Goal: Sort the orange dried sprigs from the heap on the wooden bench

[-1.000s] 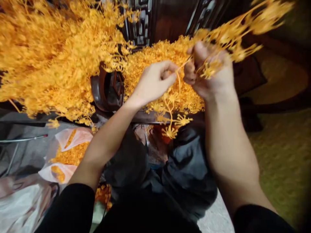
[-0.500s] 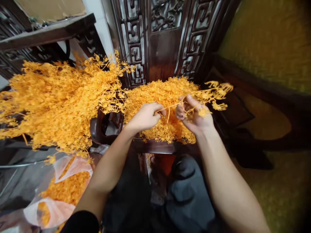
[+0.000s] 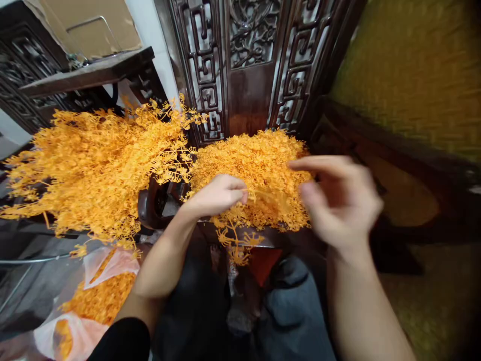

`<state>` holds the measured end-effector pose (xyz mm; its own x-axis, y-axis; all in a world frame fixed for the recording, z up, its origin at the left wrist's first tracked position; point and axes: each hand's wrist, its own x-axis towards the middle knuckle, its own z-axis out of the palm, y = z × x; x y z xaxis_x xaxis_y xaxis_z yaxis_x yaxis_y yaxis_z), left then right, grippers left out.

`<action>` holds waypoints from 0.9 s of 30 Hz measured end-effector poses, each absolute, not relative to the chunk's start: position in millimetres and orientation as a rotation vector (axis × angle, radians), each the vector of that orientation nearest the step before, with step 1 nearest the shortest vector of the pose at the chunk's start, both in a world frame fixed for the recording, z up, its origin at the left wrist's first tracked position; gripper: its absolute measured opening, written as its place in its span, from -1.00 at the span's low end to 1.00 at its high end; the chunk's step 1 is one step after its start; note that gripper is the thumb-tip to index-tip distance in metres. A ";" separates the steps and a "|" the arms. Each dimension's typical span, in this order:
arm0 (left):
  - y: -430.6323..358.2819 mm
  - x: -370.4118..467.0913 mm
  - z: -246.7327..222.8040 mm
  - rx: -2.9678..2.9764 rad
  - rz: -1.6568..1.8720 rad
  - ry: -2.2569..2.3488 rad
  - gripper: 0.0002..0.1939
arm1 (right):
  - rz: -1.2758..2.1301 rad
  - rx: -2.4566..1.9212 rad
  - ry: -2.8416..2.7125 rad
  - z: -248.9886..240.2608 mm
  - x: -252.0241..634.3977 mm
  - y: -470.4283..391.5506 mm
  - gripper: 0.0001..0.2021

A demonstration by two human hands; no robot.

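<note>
Orange flower bundle (image 3: 93, 170) is spread at the left, beside a smaller orange heap (image 3: 255, 160) piled against a carved wooden back (image 3: 251, 95). The right hand (image 3: 304, 175), blurred, is held half open and empty. By the curled left hand (image 3: 220, 194), a thin sprig (image 3: 237, 245) is gripped, flowers drooping.

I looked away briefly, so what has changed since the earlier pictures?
The right hand has let go of the stem it held and moved right, fingers open. The left hand still pinches a stem. The big orange bunch, the orange heap and the plastic bag stayed put.
</note>
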<state>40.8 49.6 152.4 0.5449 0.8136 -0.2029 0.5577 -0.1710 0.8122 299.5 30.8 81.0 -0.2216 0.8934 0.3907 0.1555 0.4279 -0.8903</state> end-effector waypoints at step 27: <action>48.3 22.1 127.0 1.527 0.553 0.893 -0.51 | 1.061 -1.094 -1.835 91.6 247.4 26.2 -0.49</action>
<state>22.1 48.3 127.0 0.5894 0.7941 -0.1482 0.2212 0.0178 0.9751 247.4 26.2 91.6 -0.3640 0.9147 0.1756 0.3046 0.2951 -0.9056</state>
